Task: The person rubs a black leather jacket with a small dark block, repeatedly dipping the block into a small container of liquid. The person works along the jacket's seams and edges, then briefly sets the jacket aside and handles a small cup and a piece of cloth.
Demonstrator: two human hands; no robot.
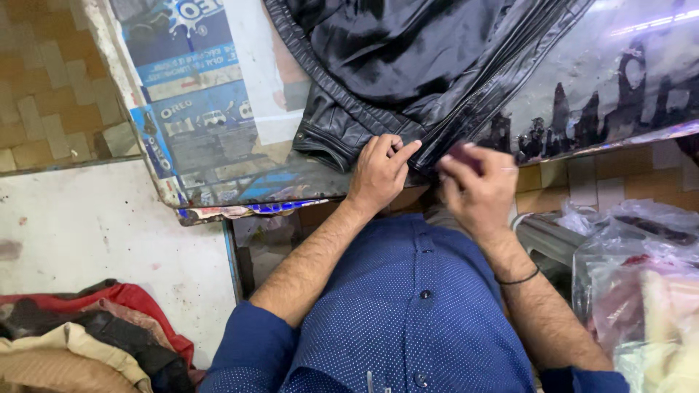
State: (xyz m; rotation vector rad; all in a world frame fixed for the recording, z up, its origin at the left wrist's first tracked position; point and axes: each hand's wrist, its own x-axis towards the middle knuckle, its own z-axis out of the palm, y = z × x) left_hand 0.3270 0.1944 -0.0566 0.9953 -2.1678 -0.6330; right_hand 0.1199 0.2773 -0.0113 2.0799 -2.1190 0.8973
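Head view, looking straight down over a blue dotted shirt [408, 320] to a worktable [218, 182] covered in printed plastic sheeting. Black leather jacket [393, 51] lies spread on the table, its hem and zipper edge [473, 94] drawn to the near edge where both hands meet. Left hand [378, 171] rests on the hem, fingers curled and pressed together, forefinger and thumb pinching the leather just beside the zipper's lower end. Right hand [477, 185] sits touching the same edge, fingers closed around a small dark reddish thing; what it is cannot be told, it is mostly hidden by the knuckles. Thin black band on the right wrist [518, 279]. Heap of folded garments [87, 335], red, tan and dark, at lower left on a pale surface; clear plastic bags [641, 276] with more cloth at lower right. Risks as judged: the jacket hangs partly off the near edge, so a loosened pinch could let the hem slide toward the lap. Hands are crowded close on a narrow seam; any tool in the right hand could slip on glossy leather and scratch it or catch a left fingertip. Sheeting looks slick, so a pull may drag the whole jacket.
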